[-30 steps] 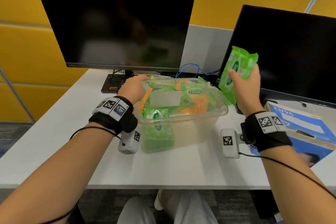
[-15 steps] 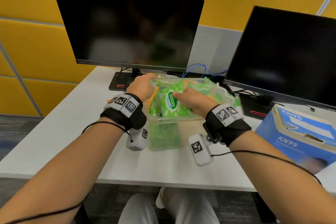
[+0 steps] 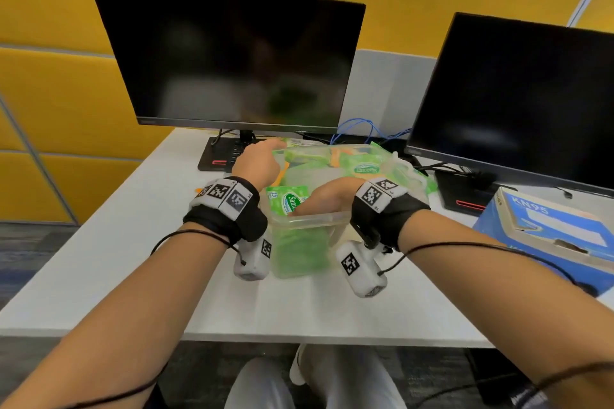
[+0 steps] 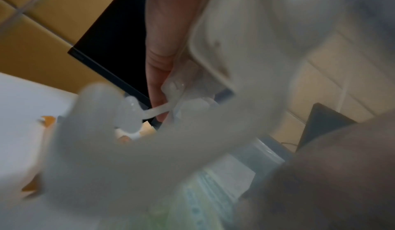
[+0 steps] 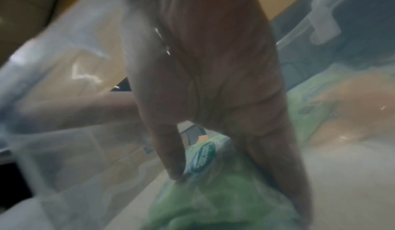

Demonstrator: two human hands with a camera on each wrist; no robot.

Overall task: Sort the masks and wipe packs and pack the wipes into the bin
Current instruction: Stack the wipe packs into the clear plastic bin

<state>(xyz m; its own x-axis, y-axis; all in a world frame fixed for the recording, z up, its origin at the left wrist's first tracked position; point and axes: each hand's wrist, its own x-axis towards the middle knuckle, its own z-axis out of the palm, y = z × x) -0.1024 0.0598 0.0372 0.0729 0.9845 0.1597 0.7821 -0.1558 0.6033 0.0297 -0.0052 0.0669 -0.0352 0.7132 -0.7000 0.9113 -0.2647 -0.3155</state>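
Bin [image 3: 312, 219], clear plastic, sitting on white tabletop [image 3: 133, 219], holding green wipe packs. Right hand [image 3: 327, 197] reaching inside, fingers and thumb gripping upright wipe pack [image 3: 286, 200] at near wall. Left hand [image 3: 260, 161] clasping bin's left rim.

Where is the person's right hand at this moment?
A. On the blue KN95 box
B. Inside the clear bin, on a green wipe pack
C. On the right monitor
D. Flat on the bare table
B: the right hand reaches into the clear bin, fingers on a green wipe pack.
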